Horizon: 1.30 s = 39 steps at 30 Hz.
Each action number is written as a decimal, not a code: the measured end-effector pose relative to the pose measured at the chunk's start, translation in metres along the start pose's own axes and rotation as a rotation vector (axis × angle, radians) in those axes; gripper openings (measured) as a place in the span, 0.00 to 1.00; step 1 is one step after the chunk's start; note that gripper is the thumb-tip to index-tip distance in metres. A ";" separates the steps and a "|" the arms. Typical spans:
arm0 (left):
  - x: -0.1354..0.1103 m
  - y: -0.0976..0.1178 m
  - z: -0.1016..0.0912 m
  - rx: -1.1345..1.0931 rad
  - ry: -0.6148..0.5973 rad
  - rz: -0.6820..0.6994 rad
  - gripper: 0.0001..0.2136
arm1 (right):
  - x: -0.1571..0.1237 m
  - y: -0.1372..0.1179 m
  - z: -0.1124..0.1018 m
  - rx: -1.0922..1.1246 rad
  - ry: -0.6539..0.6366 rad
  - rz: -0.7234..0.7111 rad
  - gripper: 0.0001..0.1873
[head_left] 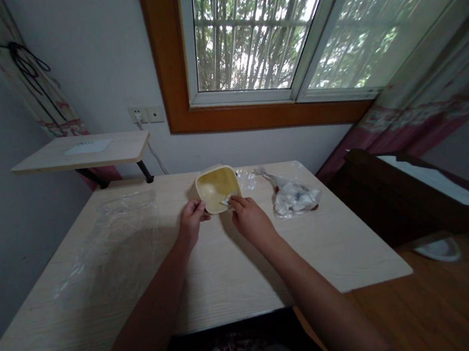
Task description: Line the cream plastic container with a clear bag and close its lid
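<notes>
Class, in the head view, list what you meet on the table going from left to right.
clear plastic sheet → left hand → yellow bowl → right hand → crumpled plastic bag

Passage ahead of the left hand (pixel 191 223) and right hand (pixel 251 219) is blocked by the bowl (pixel 214 186). A crumpled bag (pixel 293 197) is met right of the right hand; bare table (pixel 237 278) is left behind both.
</notes>
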<state>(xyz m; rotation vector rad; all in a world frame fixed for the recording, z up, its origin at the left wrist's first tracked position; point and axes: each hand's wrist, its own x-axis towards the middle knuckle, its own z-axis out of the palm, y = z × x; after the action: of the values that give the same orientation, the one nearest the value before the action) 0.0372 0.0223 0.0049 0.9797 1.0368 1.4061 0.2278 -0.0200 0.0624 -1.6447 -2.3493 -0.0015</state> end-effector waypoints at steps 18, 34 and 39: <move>0.006 0.000 -0.011 0.143 0.154 0.204 0.22 | 0.015 0.033 -0.012 -0.248 0.143 -0.281 0.13; 0.006 0.006 -0.015 0.142 0.128 0.214 0.16 | 0.008 0.028 -0.011 -0.327 0.087 -0.206 0.14; 0.006 0.002 -0.014 0.045 0.112 0.160 0.17 | 0.003 0.016 -0.009 -0.310 -0.016 -0.148 0.17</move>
<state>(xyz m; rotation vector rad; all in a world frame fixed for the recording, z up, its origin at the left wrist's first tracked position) 0.0231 0.0274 0.0034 1.0450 1.0958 1.5901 0.2437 -0.0135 0.0695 -1.5963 -2.5808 -0.4026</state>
